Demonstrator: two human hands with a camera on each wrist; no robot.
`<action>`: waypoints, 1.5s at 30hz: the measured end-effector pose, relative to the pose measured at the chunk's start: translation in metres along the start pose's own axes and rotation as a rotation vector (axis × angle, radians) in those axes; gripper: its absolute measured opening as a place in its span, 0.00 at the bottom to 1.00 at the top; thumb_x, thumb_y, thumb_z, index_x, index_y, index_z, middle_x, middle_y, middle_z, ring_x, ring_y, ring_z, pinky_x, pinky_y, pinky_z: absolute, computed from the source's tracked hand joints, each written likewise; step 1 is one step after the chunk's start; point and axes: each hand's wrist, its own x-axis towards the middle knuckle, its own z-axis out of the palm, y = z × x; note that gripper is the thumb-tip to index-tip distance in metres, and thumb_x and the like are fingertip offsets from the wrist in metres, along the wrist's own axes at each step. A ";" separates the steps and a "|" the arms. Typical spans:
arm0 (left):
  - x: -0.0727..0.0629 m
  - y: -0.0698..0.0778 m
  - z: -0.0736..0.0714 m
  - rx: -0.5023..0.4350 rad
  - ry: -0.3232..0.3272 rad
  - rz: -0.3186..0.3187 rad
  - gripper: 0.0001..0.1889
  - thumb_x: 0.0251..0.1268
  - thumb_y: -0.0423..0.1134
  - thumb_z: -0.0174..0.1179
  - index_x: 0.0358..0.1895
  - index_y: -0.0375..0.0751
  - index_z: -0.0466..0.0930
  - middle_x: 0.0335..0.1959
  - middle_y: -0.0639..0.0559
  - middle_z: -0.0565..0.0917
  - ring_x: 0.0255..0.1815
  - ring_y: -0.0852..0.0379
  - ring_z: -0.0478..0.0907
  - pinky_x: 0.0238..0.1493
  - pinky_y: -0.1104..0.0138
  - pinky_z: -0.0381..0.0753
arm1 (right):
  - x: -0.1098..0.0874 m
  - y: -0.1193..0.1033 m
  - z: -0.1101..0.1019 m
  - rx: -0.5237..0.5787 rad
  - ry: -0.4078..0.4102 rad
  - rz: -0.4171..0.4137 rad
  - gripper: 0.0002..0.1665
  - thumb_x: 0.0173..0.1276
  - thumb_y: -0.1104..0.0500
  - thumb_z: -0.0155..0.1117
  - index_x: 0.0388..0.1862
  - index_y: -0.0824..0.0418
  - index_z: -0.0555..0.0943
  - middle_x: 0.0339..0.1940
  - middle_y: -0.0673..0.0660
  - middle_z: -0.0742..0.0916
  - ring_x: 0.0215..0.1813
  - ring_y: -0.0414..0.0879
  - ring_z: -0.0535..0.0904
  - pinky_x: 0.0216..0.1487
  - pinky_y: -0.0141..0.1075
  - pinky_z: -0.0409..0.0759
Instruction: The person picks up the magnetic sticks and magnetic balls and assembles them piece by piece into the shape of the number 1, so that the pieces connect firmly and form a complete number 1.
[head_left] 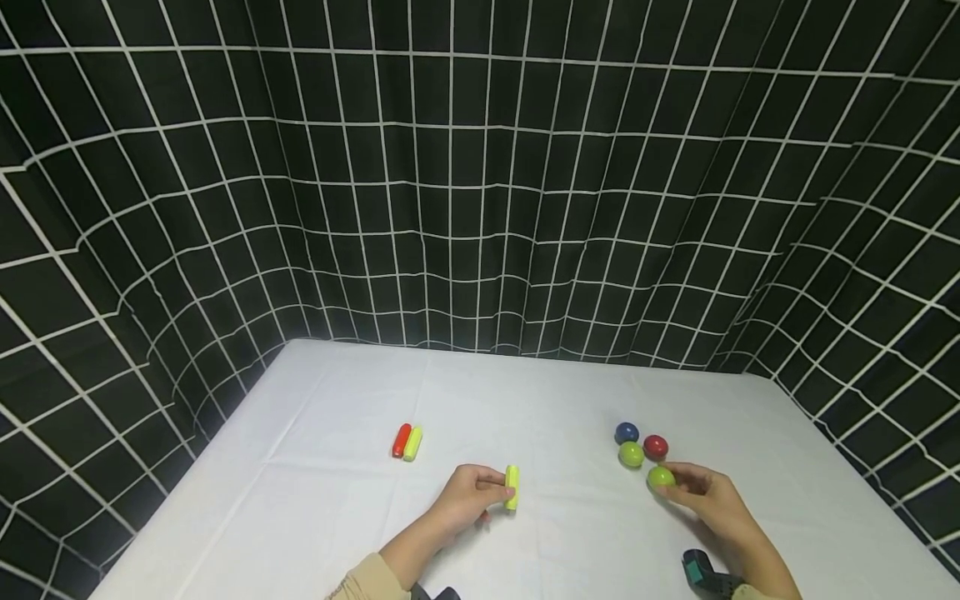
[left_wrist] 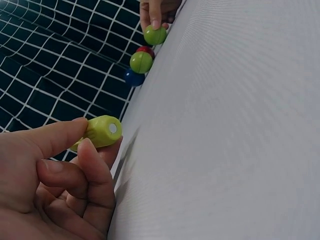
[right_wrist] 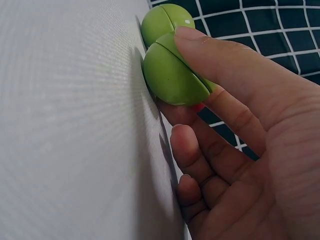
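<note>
My left hand (head_left: 468, 497) pinches a short yellow-green rod (head_left: 512, 479) between thumb and fingers, just over the table. A pale round spot shows on the rod's near end in the left wrist view. Farther right, my right hand (head_left: 711, 500) holds a green ball (right_wrist: 172, 75) with a dark seam, low at the tabletop, the thumb on its top. Close beyond it lie another green ball (head_left: 631, 454), a red ball (head_left: 656, 447) and a blue ball (head_left: 627, 432). In the right wrist view the red ball is mostly hidden behind the held one.
A red rod (head_left: 402, 440) and a second yellow-green rod (head_left: 413, 444) lie side by side at the left of the white-covered table (head_left: 322, 500). A black curtain with a white grid (head_left: 480, 192) surrounds the table's back and sides.
</note>
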 end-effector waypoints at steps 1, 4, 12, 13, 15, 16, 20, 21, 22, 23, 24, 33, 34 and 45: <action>0.000 0.000 0.000 -0.001 0.001 -0.001 0.16 0.58 0.41 0.63 0.43 0.32 0.80 0.32 0.48 0.86 0.17 0.65 0.69 0.18 0.77 0.69 | 0.000 0.000 0.000 0.000 0.000 -0.002 0.37 0.52 0.48 0.72 0.55 0.69 0.75 0.48 0.65 0.83 0.35 0.37 0.74 0.33 0.27 0.75; 0.000 -0.001 -0.001 0.000 -0.001 -0.002 0.15 0.58 0.40 0.63 0.43 0.32 0.80 0.32 0.49 0.86 0.17 0.65 0.70 0.18 0.77 0.69 | 0.001 0.000 0.000 0.001 -0.006 -0.008 0.37 0.52 0.48 0.72 0.55 0.69 0.75 0.48 0.65 0.83 0.35 0.37 0.74 0.34 0.27 0.76; 0.001 -0.003 0.000 -0.004 0.001 -0.001 0.15 0.58 0.40 0.63 0.43 0.32 0.80 0.31 0.48 0.86 0.17 0.64 0.70 0.17 0.78 0.69 | -0.002 0.000 -0.004 0.002 -0.033 -0.005 0.37 0.52 0.49 0.72 0.56 0.69 0.75 0.47 0.62 0.84 0.35 0.35 0.75 0.37 0.27 0.76; 0.002 -0.003 0.000 -0.004 0.001 0.000 0.15 0.58 0.40 0.63 0.43 0.32 0.80 0.31 0.49 0.86 0.18 0.64 0.70 0.16 0.78 0.69 | -0.002 0.000 -0.005 0.004 -0.040 -0.001 0.37 0.52 0.49 0.72 0.56 0.69 0.75 0.46 0.61 0.84 0.35 0.36 0.75 0.37 0.27 0.75; 0.002 -0.003 0.000 0.001 0.001 0.004 0.15 0.57 0.40 0.63 0.43 0.31 0.80 0.31 0.49 0.86 0.17 0.64 0.70 0.16 0.78 0.69 | -0.002 0.000 -0.006 0.012 -0.047 0.007 0.37 0.52 0.49 0.72 0.57 0.69 0.74 0.46 0.60 0.84 0.36 0.36 0.75 0.37 0.28 0.75; 0.003 -0.002 0.000 0.005 0.001 0.006 0.15 0.57 0.40 0.63 0.43 0.31 0.80 0.31 0.49 0.85 0.17 0.64 0.70 0.16 0.78 0.69 | -0.001 -0.001 -0.007 0.012 -0.050 0.010 0.37 0.52 0.49 0.72 0.57 0.69 0.74 0.45 0.60 0.84 0.36 0.37 0.75 0.37 0.28 0.75; 0.003 -0.001 0.000 0.013 -0.004 0.014 0.15 0.57 0.39 0.64 0.43 0.31 0.80 0.30 0.48 0.86 0.17 0.65 0.70 0.16 0.79 0.69 | -0.001 -0.002 -0.009 0.008 -0.054 0.014 0.38 0.51 0.49 0.73 0.57 0.70 0.74 0.44 0.59 0.84 0.37 0.38 0.75 0.38 0.29 0.75; 0.003 -0.001 0.000 0.014 -0.004 0.013 0.15 0.57 0.39 0.64 0.42 0.31 0.80 0.30 0.48 0.86 0.17 0.65 0.70 0.16 0.79 0.69 | 0.000 -0.002 -0.009 0.005 -0.057 0.013 0.39 0.51 0.49 0.73 0.56 0.70 0.74 0.44 0.59 0.84 0.37 0.38 0.76 0.38 0.30 0.75; 0.002 -0.001 0.000 0.015 -0.004 0.010 0.15 0.57 0.39 0.64 0.42 0.31 0.80 0.30 0.49 0.86 0.17 0.65 0.71 0.16 0.79 0.69 | -0.001 -0.002 -0.010 0.005 -0.062 0.013 0.39 0.51 0.49 0.73 0.56 0.70 0.74 0.44 0.59 0.84 0.37 0.38 0.76 0.39 0.30 0.75; 0.002 -0.001 0.000 0.015 -0.005 0.008 0.15 0.56 0.39 0.64 0.42 0.31 0.80 0.30 0.49 0.86 0.18 0.65 0.71 0.16 0.79 0.69 | -0.001 -0.002 -0.010 0.004 -0.066 0.010 0.39 0.51 0.49 0.73 0.56 0.70 0.74 0.44 0.59 0.84 0.38 0.38 0.76 0.39 0.31 0.75; 0.002 -0.001 0.000 0.016 -0.005 0.006 0.15 0.56 0.39 0.64 0.42 0.31 0.80 0.30 0.49 0.86 0.18 0.64 0.71 0.16 0.79 0.69 | -0.001 -0.002 -0.011 0.003 -0.069 0.006 0.39 0.51 0.49 0.73 0.56 0.70 0.74 0.45 0.59 0.84 0.38 0.38 0.76 0.40 0.31 0.75; 0.003 -0.002 0.000 0.016 -0.008 -0.001 0.16 0.57 0.40 0.64 0.43 0.31 0.80 0.31 0.48 0.86 0.19 0.64 0.72 0.17 0.78 0.70 | 0.000 -0.013 -0.014 -0.011 -0.030 -0.054 0.36 0.50 0.51 0.74 0.55 0.68 0.76 0.40 0.54 0.84 0.36 0.34 0.73 0.41 0.31 0.73; 0.003 -0.003 0.000 0.018 -0.007 0.000 0.16 0.57 0.40 0.64 0.43 0.31 0.80 0.31 0.48 0.86 0.19 0.64 0.72 0.17 0.78 0.70 | 0.001 -0.015 -0.014 -0.008 -0.030 -0.062 0.35 0.50 0.51 0.74 0.55 0.67 0.76 0.39 0.54 0.84 0.36 0.34 0.72 0.41 0.30 0.73; 0.003 -0.003 0.001 0.023 -0.005 -0.012 0.17 0.57 0.41 0.63 0.44 0.32 0.79 0.32 0.48 0.86 0.21 0.63 0.74 0.17 0.78 0.70 | 0.006 -0.030 -0.005 0.073 -0.012 -0.217 0.27 0.52 0.58 0.73 0.50 0.67 0.78 0.37 0.51 0.84 0.36 0.33 0.72 0.38 0.26 0.72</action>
